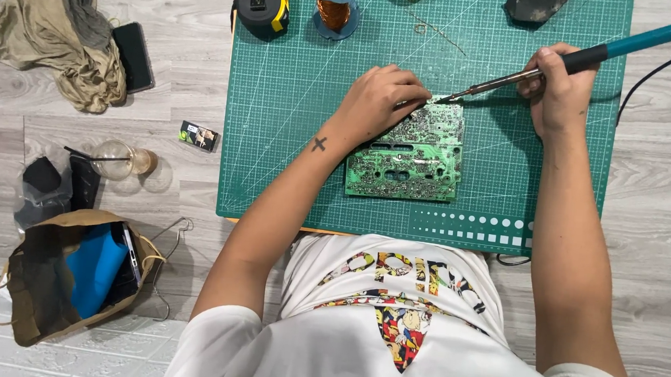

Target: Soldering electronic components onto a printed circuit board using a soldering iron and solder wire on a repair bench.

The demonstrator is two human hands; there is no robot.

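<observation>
Soldering iron [577, 60] on circuit board [406, 158]

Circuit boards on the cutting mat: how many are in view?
1. The green circuit board lies on the green cutting mat, under the left hand and soldering iron tip. None other shows.

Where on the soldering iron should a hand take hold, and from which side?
Grip the soldering iron on its black-and-teal handle, coming from the right as the right hand does. The bare metal shaft runs left to the tip at the circuit board, and the cord leaves the handle's far end.
</observation>
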